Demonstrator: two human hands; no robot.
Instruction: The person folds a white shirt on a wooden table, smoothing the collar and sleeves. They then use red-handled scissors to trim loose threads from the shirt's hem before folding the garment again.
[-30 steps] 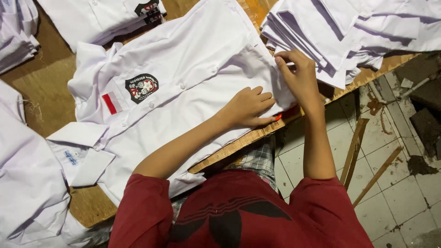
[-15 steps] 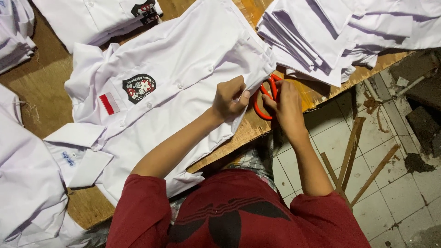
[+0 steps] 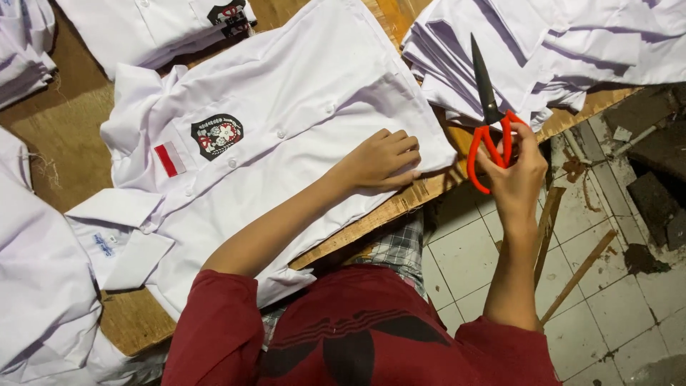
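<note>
A: Holding scissors (image 3: 490,114) in the right hand (image 3: 516,175), fingers closed through the orange loops, blades shut, pointing up beyond the shirt's hem.

B: Left hand (image 3: 380,161) is pressing flat, open, on the white shirt (image 3: 300,107) near that hem. Advising: keep cloth taut, blades clear of fabric.

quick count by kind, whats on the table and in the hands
spread white shirt under left hand: 1
red-handled scissors in right hand: 1
stacks of white shirts: at least 4, single shirts uncountable
total: at least 6
</note>
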